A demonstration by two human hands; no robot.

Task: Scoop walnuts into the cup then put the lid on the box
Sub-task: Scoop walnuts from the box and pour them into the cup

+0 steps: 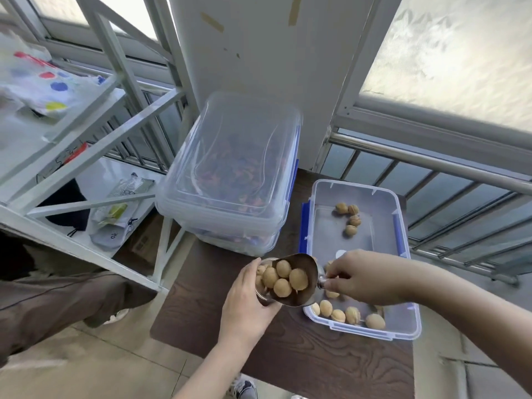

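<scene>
A: Walnuts [290,279] fill the metal scoop [299,280], tipped over the clear cup [263,286]; some already lie inside it.

B: Hands?

A: Left hand [244,303] wrapped round the cup, right hand [359,276] pinched on the scoop's handle.

B: Box?

A: Open box [403,254] on the dark table [316,361], loose walnuts along near and far ends. Beside it, stacked lidded tubs [230,174] hold reddish-brown bits.

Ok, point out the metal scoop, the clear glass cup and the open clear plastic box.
metal scoop [299,279], head view, on its bowl wall.
clear glass cup [262,296], head view, lower rim.
open clear plastic box [403,254], head view, right wall.
</scene>
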